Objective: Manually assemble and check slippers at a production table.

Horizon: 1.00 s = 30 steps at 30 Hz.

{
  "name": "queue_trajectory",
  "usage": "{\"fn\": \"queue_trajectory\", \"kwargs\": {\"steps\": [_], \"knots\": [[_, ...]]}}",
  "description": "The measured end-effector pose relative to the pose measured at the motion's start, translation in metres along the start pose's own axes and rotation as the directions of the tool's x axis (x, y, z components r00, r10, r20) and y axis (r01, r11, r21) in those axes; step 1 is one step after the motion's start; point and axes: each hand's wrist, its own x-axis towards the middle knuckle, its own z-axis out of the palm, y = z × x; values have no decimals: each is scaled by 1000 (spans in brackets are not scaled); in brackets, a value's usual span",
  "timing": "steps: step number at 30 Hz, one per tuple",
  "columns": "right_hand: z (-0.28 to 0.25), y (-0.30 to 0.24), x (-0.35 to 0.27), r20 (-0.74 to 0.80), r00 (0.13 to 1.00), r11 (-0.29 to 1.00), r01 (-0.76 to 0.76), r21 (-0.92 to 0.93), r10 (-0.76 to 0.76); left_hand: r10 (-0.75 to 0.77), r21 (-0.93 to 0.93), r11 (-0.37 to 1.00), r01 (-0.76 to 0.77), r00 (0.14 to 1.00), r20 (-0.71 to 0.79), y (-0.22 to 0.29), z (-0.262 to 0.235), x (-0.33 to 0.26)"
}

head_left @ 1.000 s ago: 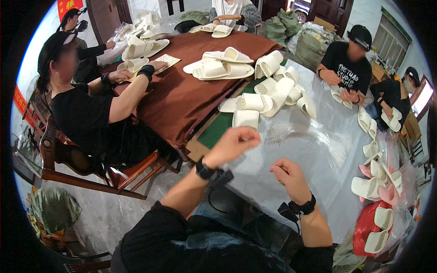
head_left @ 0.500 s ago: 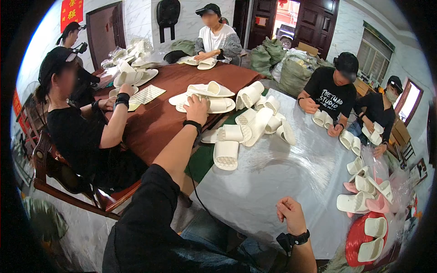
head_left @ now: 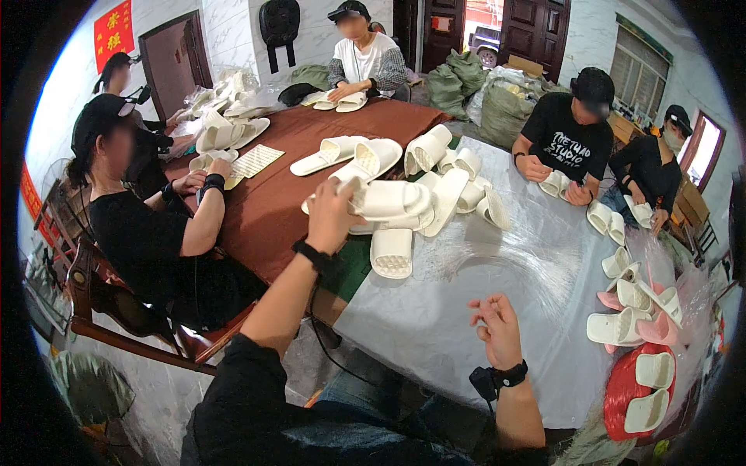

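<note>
My left hand (head_left: 329, 216) is closed on a white slipper (head_left: 392, 200), gripping it by the heel end and lifted over the edge between the two tables. Just beyond it, two more white slippers (head_left: 374, 158) lie on the brown cloth. To its right a loose pile of white slippers (head_left: 444, 200) spreads over the near corner of the grey table, one of them (head_left: 392, 252) standing nearest to me. Over that grey table my right hand (head_left: 498, 330) hovers with nothing in it, its fingers loosely bent and apart.
A brown-clothed table (head_left: 256, 210) stands left, a plastic-covered table (head_left: 466, 357) right. People sit around both, handling slippers. White and pink slippers (head_left: 622, 326) line the right edge by a red bundle (head_left: 614, 396). A wooden chair (head_left: 116, 326) is at left; green sacks (head_left: 509, 120) stand behind.
My left hand has lifted a slipper off the brown cloth and carried it toward me and right. My right hand has moved forward over the grey table, its fingers opening.
</note>
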Motion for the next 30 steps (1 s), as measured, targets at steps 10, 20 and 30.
{"fn": "queue_trajectory", "kwargs": {"steps": [10,20,30], "knots": [[1,-15,-23,-68,966,947,228,-225,-249,389,-324,881,-346,918,79,120,1,-83],[-182,31,-102,-566,612,791,169,-589,-552,580,-546,738,-397,787,211,147,30,-97],[-256,-84,-205,-775,322,838,253,-484,-545,925,-659,265,-704,378,-31,188,105,-94]]}}
